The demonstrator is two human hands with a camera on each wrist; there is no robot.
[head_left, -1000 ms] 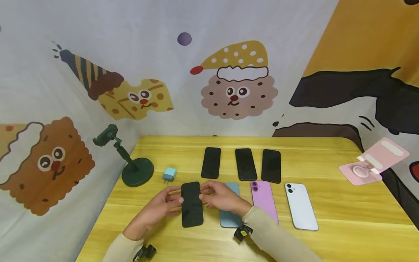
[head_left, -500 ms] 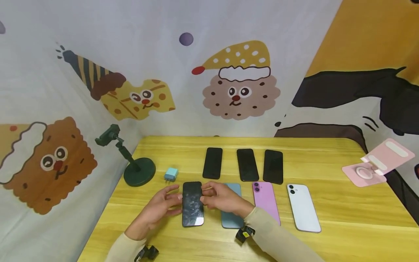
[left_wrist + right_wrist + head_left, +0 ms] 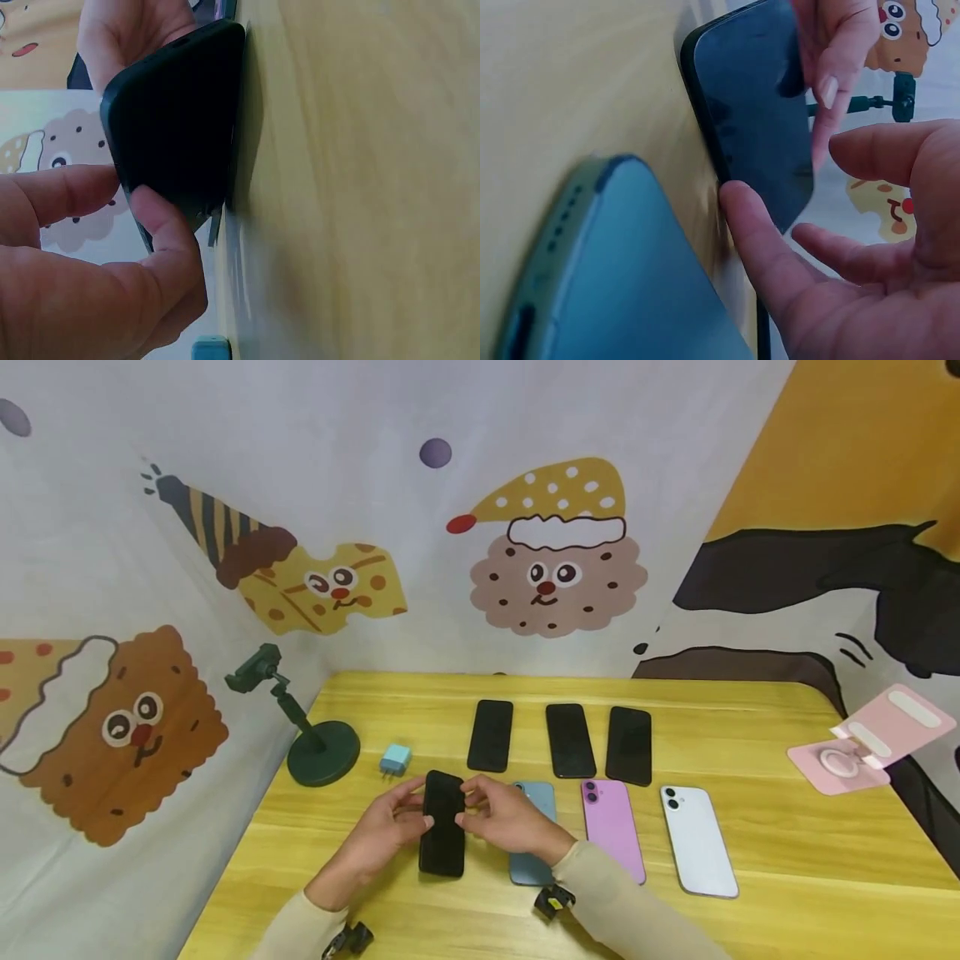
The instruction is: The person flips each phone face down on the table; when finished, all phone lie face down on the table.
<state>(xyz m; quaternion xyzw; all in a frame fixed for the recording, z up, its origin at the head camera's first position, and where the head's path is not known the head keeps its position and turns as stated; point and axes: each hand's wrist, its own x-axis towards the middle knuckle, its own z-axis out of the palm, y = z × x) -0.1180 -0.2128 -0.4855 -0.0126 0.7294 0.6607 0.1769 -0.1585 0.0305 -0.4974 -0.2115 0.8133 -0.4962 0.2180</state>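
A black smartphone (image 3: 443, 827) stands tilted in front of the person, its left long edge raised off the table and its right long edge low. My left hand (image 3: 382, 831) pinches that raised edge, thumb on the dark screen and fingers behind, as the left wrist view shows. My right hand (image 3: 510, 818) is at the opposite side; in the right wrist view one fingertip (image 3: 739, 196) touches the low edge while the other fingers stay loosely spread. Under the right hand and forearm lies a blue phone (image 3: 534, 870), partly hidden, back up.
A pink phone (image 3: 615, 831) and a white phone (image 3: 701, 843) lie back up at right. Three black phones, including one (image 3: 491, 735), line the rear. A blue charger (image 3: 395, 760) and green phone stand (image 3: 324, 753) are left; a pink folding stand (image 3: 838, 764) is far right.
The black smartphone lay flat between both hands; now its left edge is lifted and it leans to the right. The left hand has moved in and taken hold of it.
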